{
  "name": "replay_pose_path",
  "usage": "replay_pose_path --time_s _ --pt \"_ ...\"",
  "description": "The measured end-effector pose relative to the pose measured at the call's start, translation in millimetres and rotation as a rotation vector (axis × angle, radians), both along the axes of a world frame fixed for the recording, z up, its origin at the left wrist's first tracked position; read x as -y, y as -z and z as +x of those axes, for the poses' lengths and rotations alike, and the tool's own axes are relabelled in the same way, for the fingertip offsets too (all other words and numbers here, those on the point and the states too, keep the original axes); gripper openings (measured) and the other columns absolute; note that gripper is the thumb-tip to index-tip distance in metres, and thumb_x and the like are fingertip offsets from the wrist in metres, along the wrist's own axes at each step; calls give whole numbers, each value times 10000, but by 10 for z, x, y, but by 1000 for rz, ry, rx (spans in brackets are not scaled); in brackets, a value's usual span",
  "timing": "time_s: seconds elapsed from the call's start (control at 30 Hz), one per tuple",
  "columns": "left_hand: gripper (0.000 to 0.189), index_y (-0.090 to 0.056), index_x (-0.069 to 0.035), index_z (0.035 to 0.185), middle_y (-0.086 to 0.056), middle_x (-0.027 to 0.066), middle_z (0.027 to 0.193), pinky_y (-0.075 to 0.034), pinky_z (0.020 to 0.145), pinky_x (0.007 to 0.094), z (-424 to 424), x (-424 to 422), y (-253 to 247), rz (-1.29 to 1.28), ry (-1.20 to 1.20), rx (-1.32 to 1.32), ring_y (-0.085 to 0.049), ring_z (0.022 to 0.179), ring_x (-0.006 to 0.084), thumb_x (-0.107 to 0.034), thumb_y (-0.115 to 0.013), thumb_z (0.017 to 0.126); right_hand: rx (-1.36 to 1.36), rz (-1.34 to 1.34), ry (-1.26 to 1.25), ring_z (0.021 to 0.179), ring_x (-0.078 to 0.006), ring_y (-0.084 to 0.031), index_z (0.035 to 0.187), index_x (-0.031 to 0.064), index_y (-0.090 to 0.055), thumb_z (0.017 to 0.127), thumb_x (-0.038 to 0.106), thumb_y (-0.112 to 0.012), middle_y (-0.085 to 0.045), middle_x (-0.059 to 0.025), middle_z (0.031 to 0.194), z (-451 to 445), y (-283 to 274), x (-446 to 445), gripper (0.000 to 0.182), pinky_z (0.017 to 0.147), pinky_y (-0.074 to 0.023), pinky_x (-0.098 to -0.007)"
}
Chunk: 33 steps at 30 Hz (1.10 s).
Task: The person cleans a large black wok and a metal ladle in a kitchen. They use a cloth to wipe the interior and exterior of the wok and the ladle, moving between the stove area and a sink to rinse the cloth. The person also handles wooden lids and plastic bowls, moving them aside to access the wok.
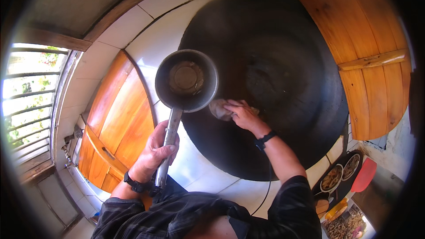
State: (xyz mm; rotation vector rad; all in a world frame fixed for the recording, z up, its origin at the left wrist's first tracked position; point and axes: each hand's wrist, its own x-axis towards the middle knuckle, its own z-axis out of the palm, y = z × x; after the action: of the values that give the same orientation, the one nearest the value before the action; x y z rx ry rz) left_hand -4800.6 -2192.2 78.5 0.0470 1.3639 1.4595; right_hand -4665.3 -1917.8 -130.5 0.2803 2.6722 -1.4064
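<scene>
My left hand (161, 149) grips the long metal handle of a round, deep metal ladle (186, 77). The ladle's bowl faces up over the left rim of a very large dark wok (298, 83), and a little liquid seems to lie at its bottom. Inside the wok, against its near left wall, my right hand (245, 116) presses a crumpled beige cloth (220, 109). Part of the cloth is hidden under the fingers. The wok's bottom looks wet and shiny.
White tiles (212, 169) surround the built-in wok. A wooden lid (368, 53) leans over its right edge; another wooden lid (116, 116) stands at left near a tap (69, 159). At lower right are a strainer with food scraps (331, 177), a red plastic piece (364, 175) and a bin of scraps (345, 225).
</scene>
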Motion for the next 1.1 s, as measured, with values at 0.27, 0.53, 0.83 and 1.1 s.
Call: replay_pose_path --time_s 0.27,0.53,0.83,1.1 --pt "807 -340 -32 1372 -564 59 822 -492 540 219 -10 -111 52 -29 41 47 -574 610 124 -317 -795 770 47 445 304 1177 -397 -528 1252 162 -620 750 -55 -532 -540 -143 1350 192 56 -1421 554 1028 -445 -415" --pt "779 -346 -37 1362 -565 62 844 -498 560 219 -52 -233 103 -72 63 65 -581 629 125 -276 -790 767 628 455 387 1477 -403 -53 1553 280 -151 648 523 -807 -69 -98 1629 -92 284 -1590 1145 1129 -173 -620" --pt "718 -339 -30 1373 -555 71 909 -502 600 245 56 -312 73 -86 115 29 -583 681 134 -185 -726 788 652 328 98 1398 -405 -278 1507 220 -291 702 258 -813 -240 -138 1567 492 -57 -490 960 1099 -327 -509" --pt "607 -357 -22 1363 -541 71 903 -486 701 296 269 -238 138 -146 172 -126 -563 770 153 -119 -643 837 270 -193 432 884 -271 -671 1118 66 -669 728 17 -611 -692 -161 964 784 -240 148 397 788 -518 -346"
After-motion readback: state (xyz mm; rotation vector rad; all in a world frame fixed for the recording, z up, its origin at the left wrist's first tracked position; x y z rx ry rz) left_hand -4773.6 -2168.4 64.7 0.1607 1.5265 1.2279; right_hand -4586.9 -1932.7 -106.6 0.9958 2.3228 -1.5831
